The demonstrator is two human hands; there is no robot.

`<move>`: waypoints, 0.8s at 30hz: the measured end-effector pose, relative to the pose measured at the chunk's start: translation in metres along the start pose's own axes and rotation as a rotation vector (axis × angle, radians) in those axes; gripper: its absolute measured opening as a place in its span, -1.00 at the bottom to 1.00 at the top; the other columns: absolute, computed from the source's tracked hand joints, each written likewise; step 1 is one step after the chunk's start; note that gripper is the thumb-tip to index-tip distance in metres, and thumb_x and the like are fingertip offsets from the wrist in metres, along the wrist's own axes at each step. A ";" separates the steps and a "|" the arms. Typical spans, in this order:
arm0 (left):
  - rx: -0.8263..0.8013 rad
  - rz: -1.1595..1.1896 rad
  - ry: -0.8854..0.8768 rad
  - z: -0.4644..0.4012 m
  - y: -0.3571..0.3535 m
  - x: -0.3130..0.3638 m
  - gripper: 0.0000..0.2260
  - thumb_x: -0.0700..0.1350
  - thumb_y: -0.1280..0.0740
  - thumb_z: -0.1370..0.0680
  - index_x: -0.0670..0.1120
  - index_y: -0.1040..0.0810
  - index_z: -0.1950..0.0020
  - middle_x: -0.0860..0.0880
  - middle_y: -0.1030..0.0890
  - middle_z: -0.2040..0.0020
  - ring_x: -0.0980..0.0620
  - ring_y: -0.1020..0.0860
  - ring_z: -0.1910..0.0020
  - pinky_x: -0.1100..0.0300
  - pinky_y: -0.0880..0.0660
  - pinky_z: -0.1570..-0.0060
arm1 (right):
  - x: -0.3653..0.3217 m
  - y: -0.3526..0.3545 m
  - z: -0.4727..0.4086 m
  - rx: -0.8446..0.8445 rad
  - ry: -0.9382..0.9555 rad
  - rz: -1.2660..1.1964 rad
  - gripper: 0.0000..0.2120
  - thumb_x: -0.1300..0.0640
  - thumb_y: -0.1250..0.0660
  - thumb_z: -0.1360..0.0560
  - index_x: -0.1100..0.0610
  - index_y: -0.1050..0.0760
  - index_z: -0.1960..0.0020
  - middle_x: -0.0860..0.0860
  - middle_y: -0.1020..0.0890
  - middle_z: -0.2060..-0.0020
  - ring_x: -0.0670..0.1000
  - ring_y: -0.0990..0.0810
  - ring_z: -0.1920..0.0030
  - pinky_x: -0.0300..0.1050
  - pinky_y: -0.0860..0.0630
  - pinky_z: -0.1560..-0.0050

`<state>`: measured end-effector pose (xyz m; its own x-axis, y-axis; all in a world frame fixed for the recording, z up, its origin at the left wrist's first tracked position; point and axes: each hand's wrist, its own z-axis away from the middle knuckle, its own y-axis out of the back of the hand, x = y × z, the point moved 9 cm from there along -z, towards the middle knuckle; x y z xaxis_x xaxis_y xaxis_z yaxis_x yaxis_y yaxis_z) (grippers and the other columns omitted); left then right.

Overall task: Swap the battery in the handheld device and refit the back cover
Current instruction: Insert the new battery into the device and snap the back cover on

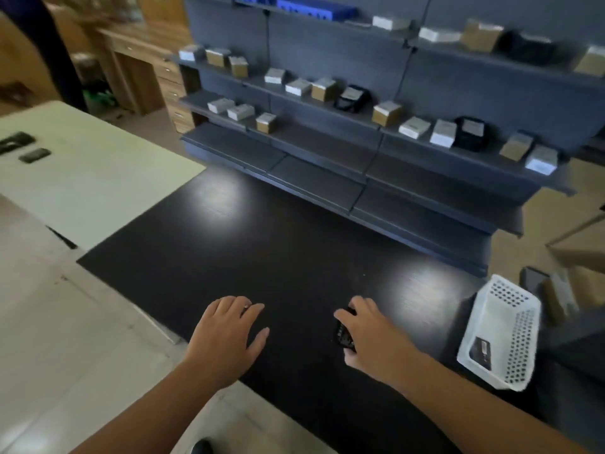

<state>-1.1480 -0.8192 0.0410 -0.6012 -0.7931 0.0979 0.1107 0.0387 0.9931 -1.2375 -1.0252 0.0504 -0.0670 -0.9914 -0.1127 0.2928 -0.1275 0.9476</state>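
On the black table [262,244] my right hand [373,335] lies over a small black handheld device [343,335], fingers curled around it; most of the device is hidden under the hand. My left hand [229,335] rests flat on the table near its left edge, fingers apart, holding nothing. A white perforated basket [510,326] stands at the table's right edge with a flat black battery-like piece [481,353] inside. Two dark objects [23,149] lie on the pale table at the far left, too blurred to identify.
Grey shelving [360,132] with several white, tan and black boxes runs behind the table. A pale table [98,178] adjoins on the left. Cardboard boxes [563,290] sit on the floor at the right. Tiled floor lies to the left below the table edge.
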 end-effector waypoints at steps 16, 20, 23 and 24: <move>0.127 0.071 0.228 0.064 0.072 -0.413 -0.51 0.22 -0.11 -0.67 0.07 -0.42 -0.55 0.04 -0.52 -0.43 -0.04 -0.43 -0.42 0.03 -0.29 -0.50 | -0.370 0.078 -0.224 0.042 0.301 0.115 -0.46 -0.03 -0.41 -0.49 -0.01 -0.39 -0.44 -0.06 -0.34 -0.26 -0.04 -0.36 -0.29 -0.15 -0.58 -0.12; 0.145 0.095 0.315 0.066 0.081 -0.508 -0.53 0.21 -0.15 -0.67 0.07 -0.46 -0.52 0.03 -0.55 -0.40 -0.04 -0.45 -0.40 0.02 -0.33 -0.46 | -0.446 0.089 -0.287 0.030 0.354 0.106 -0.49 -0.04 -0.41 -0.49 -0.02 -0.40 -0.40 -0.06 -0.34 -0.24 -0.04 -0.34 -0.27 -0.16 -0.57 -0.11; 0.120 0.096 0.358 0.055 0.077 -0.574 -0.52 0.22 -0.15 -0.67 0.05 -0.46 -0.52 0.01 -0.56 -0.39 -0.05 -0.47 -0.38 0.00 -0.35 -0.45 | -0.496 0.089 -0.345 0.012 0.386 0.102 -0.48 -0.03 -0.42 -0.49 -0.02 -0.39 -0.42 -0.05 -0.34 -0.25 -0.03 -0.34 -0.27 -0.16 -0.56 -0.13; 0.106 0.080 0.364 0.049 0.075 -0.595 -0.52 0.22 -0.15 -0.67 0.05 -0.46 -0.52 0.01 -0.56 -0.39 -0.06 -0.48 -0.38 0.00 -0.35 -0.45 | -0.512 0.088 -0.366 0.007 0.394 0.098 -0.47 -0.03 -0.42 -0.49 -0.02 -0.39 -0.42 -0.05 -0.35 -0.26 -0.02 -0.35 -0.27 -0.16 -0.55 -0.13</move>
<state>-0.8206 -0.3142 0.0602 -0.2720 -0.9480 0.1650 0.0517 0.1569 0.9863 -0.8281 -0.5400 0.0824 0.3319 -0.9348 -0.1266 0.2728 -0.0333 0.9615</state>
